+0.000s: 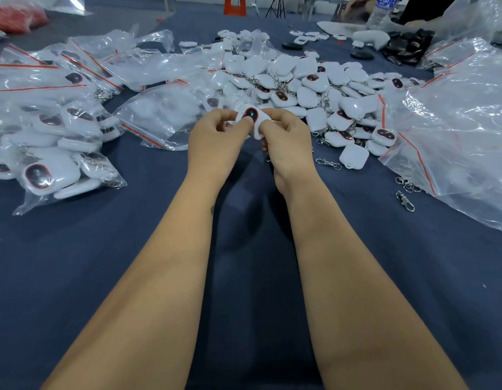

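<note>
Both my hands hold one small white keyfob (pixel 251 117) with a dark, red-rimmed oval window, above the middle of the dark blue tablecloth (pixel 244 220). My left hand (pixel 216 142) pinches its left side with the thumb near the window. My right hand (pixel 286 142) grips its right side with curled fingers. Part of the fob is hidden behind my fingers.
A loose heap of white keyfobs (pixel 314 91) with metal clasps lies just beyond my hands. Filled zip bags (pixel 47 153) lie at the left, empty clear bags (pixel 463 130) at the right. A loose clasp (pixel 405 201) lies at the right; a water bottle (pixel 382 9) stands far right.
</note>
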Available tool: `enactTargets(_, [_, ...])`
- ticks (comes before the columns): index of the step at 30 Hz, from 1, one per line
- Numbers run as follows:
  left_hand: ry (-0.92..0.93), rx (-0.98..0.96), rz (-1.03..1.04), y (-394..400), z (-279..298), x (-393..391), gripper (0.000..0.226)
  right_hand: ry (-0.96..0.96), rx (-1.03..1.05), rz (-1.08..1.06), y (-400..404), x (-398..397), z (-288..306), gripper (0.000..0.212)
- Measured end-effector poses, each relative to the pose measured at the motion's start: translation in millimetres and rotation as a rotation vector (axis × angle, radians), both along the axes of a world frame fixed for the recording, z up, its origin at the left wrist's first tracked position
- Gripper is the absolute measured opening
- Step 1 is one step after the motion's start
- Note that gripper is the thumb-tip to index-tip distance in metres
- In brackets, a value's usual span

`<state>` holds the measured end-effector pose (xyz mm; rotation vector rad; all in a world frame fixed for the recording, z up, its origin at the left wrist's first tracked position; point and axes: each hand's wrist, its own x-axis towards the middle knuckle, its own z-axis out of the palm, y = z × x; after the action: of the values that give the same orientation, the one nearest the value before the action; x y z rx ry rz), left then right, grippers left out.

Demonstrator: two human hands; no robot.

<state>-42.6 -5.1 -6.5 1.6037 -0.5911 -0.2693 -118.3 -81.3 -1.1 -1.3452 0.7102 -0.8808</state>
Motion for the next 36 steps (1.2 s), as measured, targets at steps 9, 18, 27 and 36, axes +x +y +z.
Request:
enactTargets(9, [-0.153,0.076,0.066,-0.2,-4.5,6.0,0.032,-0.066,0.064,-0.006,1.1,-1.0,2.8,0.024])
enactTargets(18, [-0.451,0.243,0.038,0.0,-8.9,-0.7,0.050,-0.495,0.287,0.076,4.9,-4.1,11.4,0.022])
enactTargets(27, [-0.086,0.119,0.053,-2.1,-0.5,-4.2,0.014,0.041,-0.251,-0.075,10.6,-1.1,1.6,0.037])
enactTargets(36, [0.055,-0.086,0.231,-3.4,3.7,-4.6,0.012,0.303,-0.425,-0.153,14.0,1.2,1.5,0.019])
